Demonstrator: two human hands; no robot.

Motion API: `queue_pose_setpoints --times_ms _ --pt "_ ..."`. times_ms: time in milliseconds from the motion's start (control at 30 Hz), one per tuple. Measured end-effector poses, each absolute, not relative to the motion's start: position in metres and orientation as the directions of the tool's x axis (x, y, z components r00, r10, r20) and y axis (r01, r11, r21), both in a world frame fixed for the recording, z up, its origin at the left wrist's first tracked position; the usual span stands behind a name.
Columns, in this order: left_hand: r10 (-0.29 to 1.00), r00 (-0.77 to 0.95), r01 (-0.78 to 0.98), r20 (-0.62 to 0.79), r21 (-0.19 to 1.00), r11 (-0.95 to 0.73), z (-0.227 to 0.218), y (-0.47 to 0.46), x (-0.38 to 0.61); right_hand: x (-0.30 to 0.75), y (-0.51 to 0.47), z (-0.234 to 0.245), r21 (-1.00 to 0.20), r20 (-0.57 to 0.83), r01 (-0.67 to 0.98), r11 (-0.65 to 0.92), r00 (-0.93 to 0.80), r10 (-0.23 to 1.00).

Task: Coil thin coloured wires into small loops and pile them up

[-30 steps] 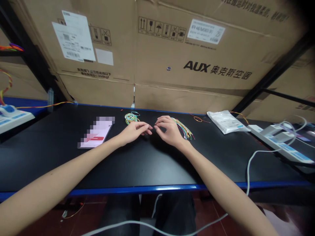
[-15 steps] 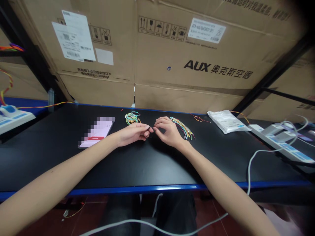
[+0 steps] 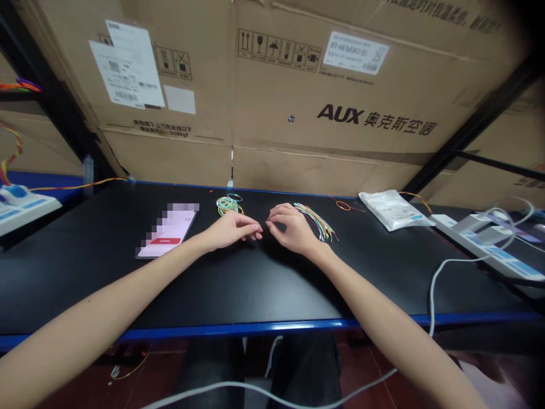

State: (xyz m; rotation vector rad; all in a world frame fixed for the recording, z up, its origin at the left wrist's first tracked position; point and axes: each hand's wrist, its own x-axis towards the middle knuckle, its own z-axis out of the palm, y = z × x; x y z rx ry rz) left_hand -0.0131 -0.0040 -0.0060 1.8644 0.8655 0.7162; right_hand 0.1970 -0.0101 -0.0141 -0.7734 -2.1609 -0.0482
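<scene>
Over the middle of the black table, my left hand (image 3: 233, 229) is closed in a pinch, thumb against fingers. Whatever lies between those fingertips is too small and dark to make out. Just to its right, my right hand (image 3: 293, 228) has its fingers curled and the thumb drawn towards them; its tips face the left hand's across a narrow gap, and any thing in them is hidden. Behind the left hand lies a coil of thin coloured wires (image 3: 225, 205). A bundle of straight coloured wires (image 3: 320, 221) with small end pieces rests right beside the right hand.
A phone (image 3: 179, 227) lies left of my left hand. To the right are a loose red wire (image 3: 344, 205), a white plastic packet (image 3: 394, 210) and a power strip (image 3: 485, 247) with a white cable (image 3: 432, 289). Cardboard (image 3: 272, 130) stands along the table's back.
My left hand has turned, with its back now more upward and its fingers straighter and closer together. The right hand has hardly moved.
</scene>
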Motion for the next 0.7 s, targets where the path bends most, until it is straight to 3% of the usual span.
queue_pose_setpoints --times_ms 133,200,233,300,433,567,700 --pt "0.787 0.515 0.475 0.339 0.652 -0.591 -0.010 -0.004 -0.015 0.195 -0.012 -0.015 -0.205 0.699 0.536 0.819 -0.505 0.506" --pt "0.765 0.503 0.554 0.401 0.530 -0.642 -0.012 -0.006 -0.015 0.194 -0.013 -0.015 -0.196 0.691 0.528 0.827 -0.524 0.498" --pt "0.769 0.506 0.551 0.391 0.539 -0.637 -0.013 -0.006 -0.014 0.194 -0.013 -0.015 -0.194 0.693 0.526 0.828 -0.524 0.496" --pt "0.793 0.523 0.461 0.311 0.680 -0.571 -0.014 -0.007 -0.011 0.196 -0.012 -0.013 -0.197 0.707 0.534 0.822 -0.504 0.497" --pt "0.816 0.563 0.195 0.127 0.940 -0.281 -0.012 -0.010 -0.004 0.202 -0.009 -0.008 -0.218 0.734 0.577 0.788 -0.435 0.521" --pt "0.853 0.518 0.074 0.067 0.990 -0.123 -0.011 -0.016 0.002 0.207 -0.008 -0.001 -0.210 0.752 0.574 0.792 -0.422 0.505" --pt "0.883 0.459 0.098 0.100 0.982 -0.162 -0.011 -0.020 0.006 0.211 -0.010 0.007 -0.191 0.762 0.557 0.809 -0.435 0.479"
